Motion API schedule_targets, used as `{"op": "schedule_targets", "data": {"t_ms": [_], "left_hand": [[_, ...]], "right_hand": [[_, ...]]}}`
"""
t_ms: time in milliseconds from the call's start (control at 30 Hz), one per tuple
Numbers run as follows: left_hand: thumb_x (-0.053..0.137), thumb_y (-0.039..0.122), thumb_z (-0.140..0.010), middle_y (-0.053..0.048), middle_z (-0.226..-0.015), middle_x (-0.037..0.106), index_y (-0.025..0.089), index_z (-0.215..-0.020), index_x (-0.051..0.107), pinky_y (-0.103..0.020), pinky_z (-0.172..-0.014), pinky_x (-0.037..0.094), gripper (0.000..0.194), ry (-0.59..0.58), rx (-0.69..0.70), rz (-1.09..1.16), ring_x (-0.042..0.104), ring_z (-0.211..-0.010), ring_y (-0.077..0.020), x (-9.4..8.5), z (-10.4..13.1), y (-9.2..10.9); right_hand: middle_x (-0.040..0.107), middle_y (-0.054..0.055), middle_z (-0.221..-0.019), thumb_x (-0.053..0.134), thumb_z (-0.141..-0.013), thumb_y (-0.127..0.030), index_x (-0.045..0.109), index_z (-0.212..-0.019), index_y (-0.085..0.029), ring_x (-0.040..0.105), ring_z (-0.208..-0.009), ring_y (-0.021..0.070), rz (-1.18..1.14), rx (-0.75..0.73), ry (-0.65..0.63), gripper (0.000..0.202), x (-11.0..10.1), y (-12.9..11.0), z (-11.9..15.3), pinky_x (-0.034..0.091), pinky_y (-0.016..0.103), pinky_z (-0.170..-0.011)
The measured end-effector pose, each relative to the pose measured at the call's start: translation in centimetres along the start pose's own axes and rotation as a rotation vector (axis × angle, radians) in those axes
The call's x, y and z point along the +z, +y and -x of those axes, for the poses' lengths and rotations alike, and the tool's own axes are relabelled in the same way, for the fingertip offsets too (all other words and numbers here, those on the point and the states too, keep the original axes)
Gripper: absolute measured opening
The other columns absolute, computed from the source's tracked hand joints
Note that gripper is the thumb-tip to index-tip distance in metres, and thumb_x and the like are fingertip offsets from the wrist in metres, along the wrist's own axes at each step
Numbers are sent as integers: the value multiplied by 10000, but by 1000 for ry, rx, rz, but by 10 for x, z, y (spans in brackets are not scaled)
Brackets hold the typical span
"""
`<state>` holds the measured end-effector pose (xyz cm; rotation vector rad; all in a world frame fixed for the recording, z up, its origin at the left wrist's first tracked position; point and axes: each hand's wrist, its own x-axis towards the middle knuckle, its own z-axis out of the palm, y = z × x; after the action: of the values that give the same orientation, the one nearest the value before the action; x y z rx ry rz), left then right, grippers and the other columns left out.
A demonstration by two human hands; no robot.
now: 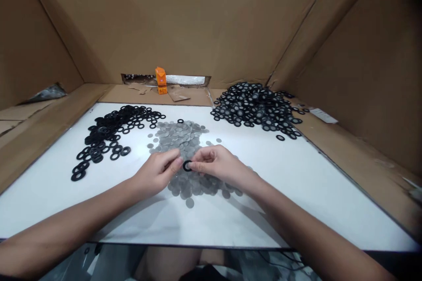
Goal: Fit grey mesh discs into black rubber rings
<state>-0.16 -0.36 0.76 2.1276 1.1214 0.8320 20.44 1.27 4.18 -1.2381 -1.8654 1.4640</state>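
A small black ring is held up between my two hands, over a spread of thin grey discs. My left hand is closed in a pinch at the ring's left edge. From the other side, my right hand is closed too, its thumb and forefinger covering the right part of the ring. Whether a disc is between the right fingertips is hidden. Discs lie beneath and around both hands, some loose at the edges. One more black ring rests at the far edge of the discs.
Loose black rings are heaped on the white table at left. A larger heap of rings with grey centres stands at the back right. Cardboard walls enclose the table. An orange carton stands by a slot at the back.
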Motion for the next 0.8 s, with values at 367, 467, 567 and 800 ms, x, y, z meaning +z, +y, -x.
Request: {"op": "schedule_targets", "data": {"t_ms": [367,467,567,800], "left_hand": [[332,368,-966,34,-598,450,203,-687,365,-247,-553,321,326,49,-60,-148,464,-556,-127,-5,-1,-1],[325,371,-966,36,-596,443,208,-701,361,-253,-552,319,313,1,-73,-155,467,-550,-135,-3,-2,0],[324,369,-964,31,-613,452,207,-701,354,-259,-560,321,310,-34,-86,-181,479,-565,-142,-3,-2,0],[291,372,-968,15,-623,507,208,-726,385,-258,-570,316,306,-25,-75,-393,512,-580,-152,-10,-5,3]], "right_hand": [[698,94,-937,711,-724,-461,697,-806,-166,562,-646,109,-131,-79,656,306,-105,23,-14,492,229,-608],[656,143,-1107,627,-807,-485,651,-957,-155,571,-640,105,-175,4,753,363,-101,35,-28,521,255,-643],[698,125,-995,685,-773,-403,661,-1020,-148,564,-584,118,-119,11,626,357,-81,37,-34,514,280,-607],[712,62,-886,538,-868,-372,705,-890,-174,627,-790,199,398,-161,372,260,-48,18,-15,460,322,-733]]}}
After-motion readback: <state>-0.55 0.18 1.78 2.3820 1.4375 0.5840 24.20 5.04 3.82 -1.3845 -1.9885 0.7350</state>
